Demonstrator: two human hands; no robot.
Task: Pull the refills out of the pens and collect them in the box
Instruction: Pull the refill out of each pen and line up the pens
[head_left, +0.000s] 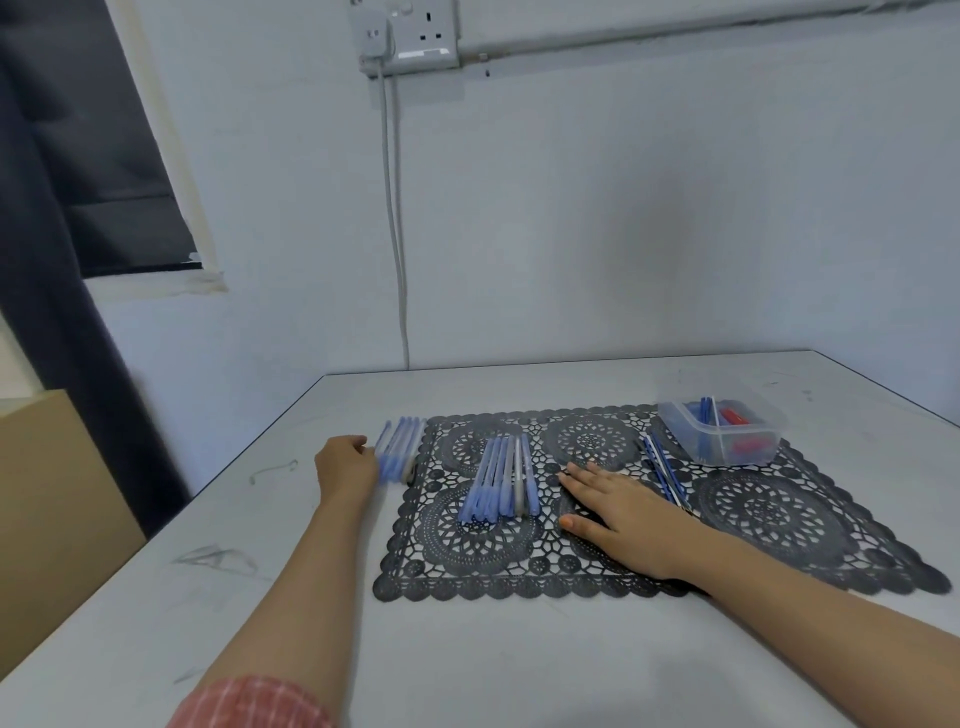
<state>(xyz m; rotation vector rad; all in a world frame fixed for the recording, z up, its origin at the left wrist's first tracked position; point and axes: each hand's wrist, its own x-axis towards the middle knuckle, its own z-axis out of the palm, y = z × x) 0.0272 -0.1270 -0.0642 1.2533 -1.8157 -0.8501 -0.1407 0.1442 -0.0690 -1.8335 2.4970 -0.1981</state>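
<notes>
Resting flat on lace mat (779, 519): right hand (628, 514), fingers (584, 480) straight. Left hand (345, 465) touching blurred pen bundle (402, 447); grip indiscernible.

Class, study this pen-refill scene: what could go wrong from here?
1. The left hand is at the blurred bundle of pale blue plastic pens on the edge of the black lace mat; some could roll away.
2. Loose thin blue refills lie beside the clear plastic box; the right hand might brush them aside.
</notes>
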